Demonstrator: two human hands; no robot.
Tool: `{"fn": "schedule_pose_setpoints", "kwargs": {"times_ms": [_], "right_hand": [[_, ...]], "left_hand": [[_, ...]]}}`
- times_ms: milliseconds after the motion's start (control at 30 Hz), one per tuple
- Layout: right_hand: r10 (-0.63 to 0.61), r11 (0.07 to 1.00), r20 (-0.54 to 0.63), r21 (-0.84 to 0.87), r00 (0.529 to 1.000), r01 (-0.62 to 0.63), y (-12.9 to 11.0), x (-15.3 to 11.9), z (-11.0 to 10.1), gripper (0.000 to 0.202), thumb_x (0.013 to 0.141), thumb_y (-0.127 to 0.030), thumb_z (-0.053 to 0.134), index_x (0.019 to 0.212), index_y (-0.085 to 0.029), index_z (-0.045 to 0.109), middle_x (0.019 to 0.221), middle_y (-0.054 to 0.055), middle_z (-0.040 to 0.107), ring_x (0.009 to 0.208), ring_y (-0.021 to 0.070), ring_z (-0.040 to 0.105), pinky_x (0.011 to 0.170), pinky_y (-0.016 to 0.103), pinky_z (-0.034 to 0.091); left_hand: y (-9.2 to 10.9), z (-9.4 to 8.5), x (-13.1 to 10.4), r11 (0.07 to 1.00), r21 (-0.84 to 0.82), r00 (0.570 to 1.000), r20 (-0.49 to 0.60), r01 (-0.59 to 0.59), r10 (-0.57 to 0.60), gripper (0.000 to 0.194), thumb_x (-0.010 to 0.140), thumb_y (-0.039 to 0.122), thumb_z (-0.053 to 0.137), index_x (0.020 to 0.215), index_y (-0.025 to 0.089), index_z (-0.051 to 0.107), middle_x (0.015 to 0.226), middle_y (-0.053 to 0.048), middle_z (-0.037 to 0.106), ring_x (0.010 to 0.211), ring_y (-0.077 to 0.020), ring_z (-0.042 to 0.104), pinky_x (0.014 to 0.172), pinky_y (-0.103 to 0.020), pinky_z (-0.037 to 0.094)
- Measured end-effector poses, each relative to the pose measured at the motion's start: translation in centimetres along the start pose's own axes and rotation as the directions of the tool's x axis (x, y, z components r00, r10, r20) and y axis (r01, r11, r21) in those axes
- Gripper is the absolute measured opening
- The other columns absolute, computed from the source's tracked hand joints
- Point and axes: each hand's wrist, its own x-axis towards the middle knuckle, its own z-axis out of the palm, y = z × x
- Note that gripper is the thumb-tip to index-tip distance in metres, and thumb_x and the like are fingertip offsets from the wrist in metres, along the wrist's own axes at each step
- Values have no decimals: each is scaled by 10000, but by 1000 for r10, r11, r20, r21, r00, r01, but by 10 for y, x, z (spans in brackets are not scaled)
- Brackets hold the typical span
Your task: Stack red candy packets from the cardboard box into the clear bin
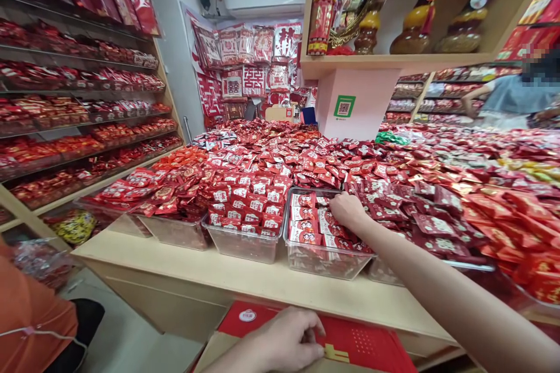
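My right hand (347, 210) reaches into a clear plastic bin (332, 262) of red-and-white packets (304, 224) standing in rows. Its fingers curl down at the bin's right side, and their tips are hidden, so what they grip cannot be made out. Low in front, my left hand (291, 335) hovers over or rests on a red box or bag with gold print (363, 341) inside a brown carton (216, 349). The left fingers are loosely bent, the thumb stands apart from them, and nothing shows between.
More clear bins (245, 245) of red packets line the wooden counter (175, 268). Stocked shelves (79, 87) rise at left. A cabinet (350, 64) overhangs the counter. Someone in orange (35, 315) is close at lower left; another person (507, 99) stands far right.
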Motion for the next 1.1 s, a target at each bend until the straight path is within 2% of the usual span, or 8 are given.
{"fn": "schedule_pose_setpoints", "kwargs": {"times_ms": [167, 300, 400, 567, 833, 1000, 1100], "right_hand": [[70, 998, -56, 7, 996, -70, -3, -4, -6, 269, 753, -72, 395, 797, -90, 660, 812, 190, 640, 797, 252, 593, 613, 309, 446], [137, 986, 50, 90, 989, -141, -4, -4, -9, 288, 767, -75, 381, 846, -107, 656, 830, 182, 645, 812, 255, 603, 623, 319, 452], [140, 979, 87, 134, 986, -151, -4, -3, -11, 299, 771, -82, 369, 867, -119, 650, 868, 177, 640, 831, 252, 601, 643, 327, 454], [171, 976, 43, 128, 984, -175, -4, -3, -11, 303, 755, -73, 369, 854, -119, 651, 853, 174, 636, 827, 265, 599, 623, 328, 461], [165, 976, 63, 131, 984, -172, -11, -1, -10, 297, 764, -75, 371, 856, -109, 650, 853, 174, 634, 841, 256, 596, 645, 320, 458], [153, 977, 71, 138, 986, -161, -13, 1, -16, 301, 756, -76, 373, 855, -116, 654, 851, 181, 635, 839, 257, 596, 638, 311, 456], [175, 970, 102, 151, 979, -189, -11, -1, -27, 290, 755, -90, 382, 854, -122, 652, 851, 176, 635, 839, 253, 594, 635, 303, 451]], "left_hand": [[2, -1, -1, 1000, 10, 1000, -2, -19, 19, 249, 694, 305, 490, 917, 226, 569, 777, 15, 619, 662, -109, 542, 587, -185, 404], [1, -1, -1, 1000, 18, 1000, -7, -26, 26, 248, 692, 305, 489, 917, 234, 567, 776, 19, 621, 654, -110, 545, 583, -185, 403], [1, -1, -1, 1000, 18, 1000, -5, -22, 22, 249, 693, 308, 486, 917, 233, 567, 785, 16, 623, 662, -113, 549, 585, -186, 406], [2, -2, -2, 1000, 16, 1000, 3, -8, 8, 256, 693, 322, 491, 922, 237, 567, 797, 15, 625, 677, -119, 552, 597, -191, 409], [-2, -1, -1, 1000, -5, 1000, 6, 22, -22, 266, 685, 323, 499, 926, 235, 567, 800, 12, 622, 664, -113, 537, 581, -189, 402], [-4, 1, 0, 1000, -9, 1000, 5, 27, -27, 264, 686, 307, 496, 932, 237, 563, 792, 14, 620, 643, -109, 529, 550, -183, 390], [-2, 0, -1, 1000, -1, 1000, 10, 26, -26, 265, 691, 318, 497, 933, 235, 565, 796, 13, 618, 656, -113, 532, 564, -187, 394]]}}
